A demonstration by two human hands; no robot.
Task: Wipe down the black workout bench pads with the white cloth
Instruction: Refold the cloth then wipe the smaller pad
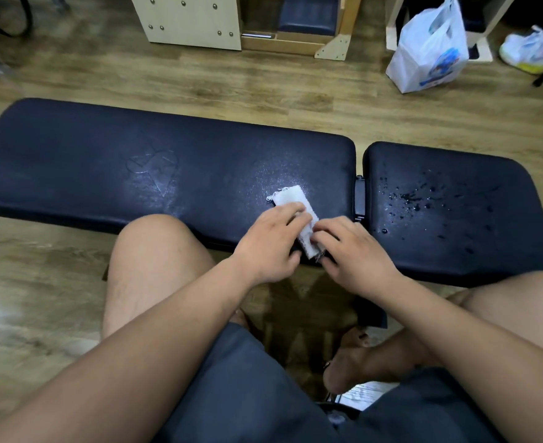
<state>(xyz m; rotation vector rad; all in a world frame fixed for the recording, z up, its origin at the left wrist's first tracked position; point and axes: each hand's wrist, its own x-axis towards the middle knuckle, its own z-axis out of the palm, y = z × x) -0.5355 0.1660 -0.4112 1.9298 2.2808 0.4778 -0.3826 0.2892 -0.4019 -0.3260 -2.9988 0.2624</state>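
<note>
Worn wood-grain plank flooring (200,81) in brown and olive tones runs across the room, with a pale glare of light on the boards at the left edge. At the far side stands a light plywood cabinet panel (185,20) studded with round metal bolts, beside an open wooden frame (295,39) holding a dark padded cushion (308,14). To the right, a white plastic shopping bag with blue print (430,49) stands upright on the floor, near a second crumpled white bag (532,49) at the far right edge.

Folded white cloth (295,215) flat on long black pad (136,167), droplets beading the short pad (449,199)
</note>
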